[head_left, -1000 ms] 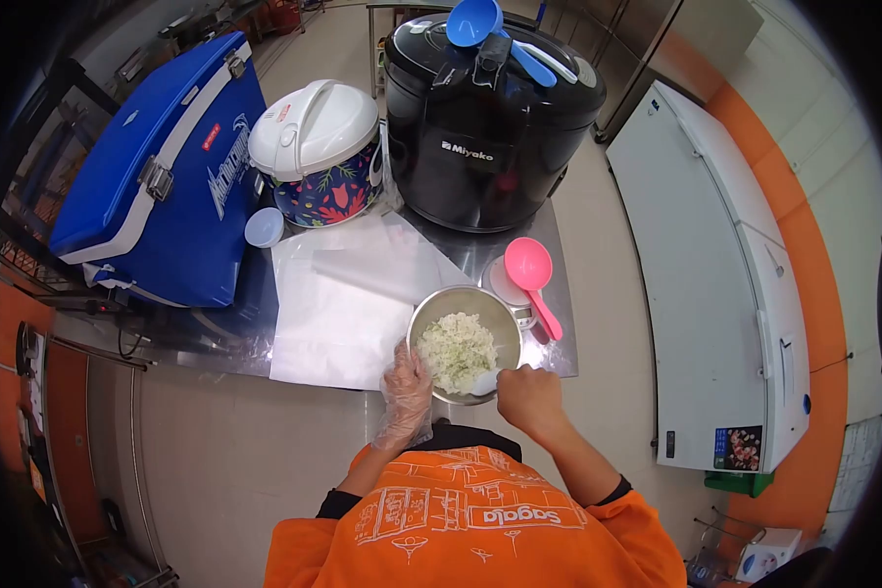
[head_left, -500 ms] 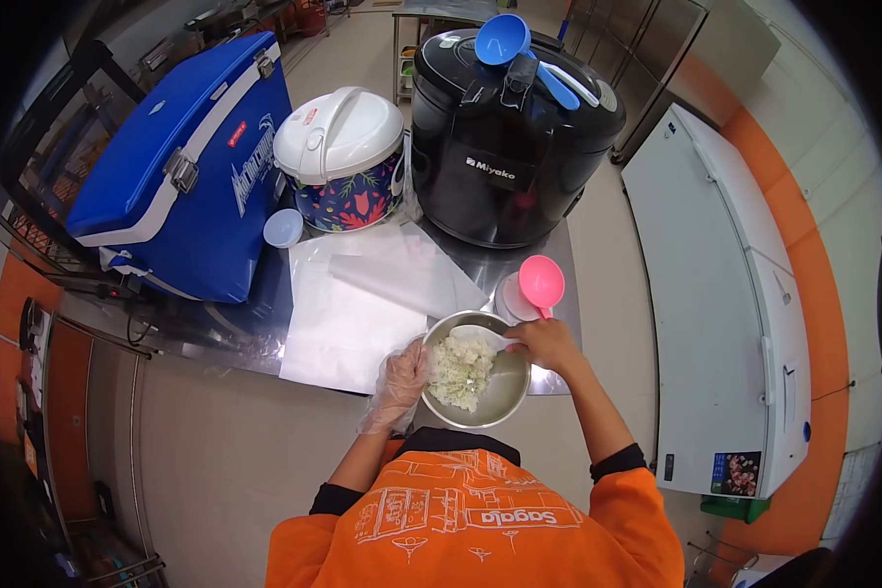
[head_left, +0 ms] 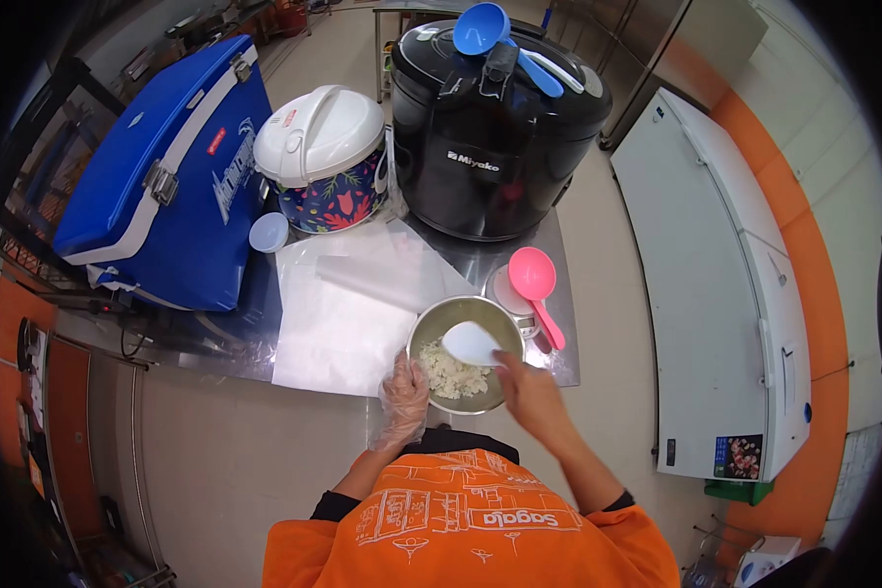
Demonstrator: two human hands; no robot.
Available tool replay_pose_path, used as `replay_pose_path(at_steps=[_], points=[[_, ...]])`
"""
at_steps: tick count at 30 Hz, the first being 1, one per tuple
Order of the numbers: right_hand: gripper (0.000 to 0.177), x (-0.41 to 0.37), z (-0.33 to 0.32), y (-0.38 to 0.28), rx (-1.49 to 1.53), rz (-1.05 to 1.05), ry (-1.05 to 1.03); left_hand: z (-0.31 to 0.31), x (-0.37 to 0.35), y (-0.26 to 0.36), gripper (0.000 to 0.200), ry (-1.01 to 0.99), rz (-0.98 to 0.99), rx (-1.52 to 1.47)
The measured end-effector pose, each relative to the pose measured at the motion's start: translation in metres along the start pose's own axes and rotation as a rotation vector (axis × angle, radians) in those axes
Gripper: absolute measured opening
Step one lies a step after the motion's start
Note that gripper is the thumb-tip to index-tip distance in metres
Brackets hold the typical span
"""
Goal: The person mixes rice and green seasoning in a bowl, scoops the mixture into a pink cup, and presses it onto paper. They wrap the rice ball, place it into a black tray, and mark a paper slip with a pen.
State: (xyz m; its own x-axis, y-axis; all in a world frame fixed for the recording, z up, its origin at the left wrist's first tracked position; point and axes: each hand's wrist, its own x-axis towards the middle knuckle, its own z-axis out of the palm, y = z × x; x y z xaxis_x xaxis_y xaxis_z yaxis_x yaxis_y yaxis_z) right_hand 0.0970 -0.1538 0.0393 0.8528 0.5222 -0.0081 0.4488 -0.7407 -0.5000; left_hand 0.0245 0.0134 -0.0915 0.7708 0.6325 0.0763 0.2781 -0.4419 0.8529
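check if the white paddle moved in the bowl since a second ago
Yes. The white paddle, in the right hand, went from the steel bowl's near right rim to above its middle.

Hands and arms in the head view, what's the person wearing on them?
The left hand wears a clear, crinkled plastic glove, loose at the wrist; the right hand is ungloved. Both arms have orange sleeves with black edging showing beneath, on a top with white line drawings.
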Motion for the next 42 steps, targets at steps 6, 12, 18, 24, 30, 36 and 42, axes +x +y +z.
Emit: replay_pose_path(at_steps=[6,12,18,24,30,36,42], points=[[0.025,-0.035,0.045,-0.018,-0.071,0.241,-0.219,0.015,0.0,-0.001,0.03,0.08,-0.064,-0.069],[0.021,-0.015,0.036,-0.003,-0.083,0.149,-0.24,0.012,-0.001,0.007,0.033,0.077,-0.039,-0.099],[0.022,-0.006,0.06,0.003,-0.12,0.168,-0.278,0.014,-0.005,0.003,0.03,0.053,-0.035,-0.017],[0.02,-0.006,-0.03,-0.002,-0.519,0.15,-0.214,-0.002,0.006,0.011,0.026,0.047,0.002,-0.122],[0.033,0.043,-0.009,0.068,-0.343,0.119,-0.296,-0.016,0.024,0.015,0.025,-0.175,0.133,-0.129],[0.031,0.096,-0.003,0.1,0.059,-0.032,-0.652,-0.008,0.044,0.0,0.026,-0.285,0.25,-0.047],[0.041,0.083,-0.003,0.053,-0.438,-0.403,-0.539,-0.008,0.04,0.002,0.029,-0.201,0.198,-0.128]])
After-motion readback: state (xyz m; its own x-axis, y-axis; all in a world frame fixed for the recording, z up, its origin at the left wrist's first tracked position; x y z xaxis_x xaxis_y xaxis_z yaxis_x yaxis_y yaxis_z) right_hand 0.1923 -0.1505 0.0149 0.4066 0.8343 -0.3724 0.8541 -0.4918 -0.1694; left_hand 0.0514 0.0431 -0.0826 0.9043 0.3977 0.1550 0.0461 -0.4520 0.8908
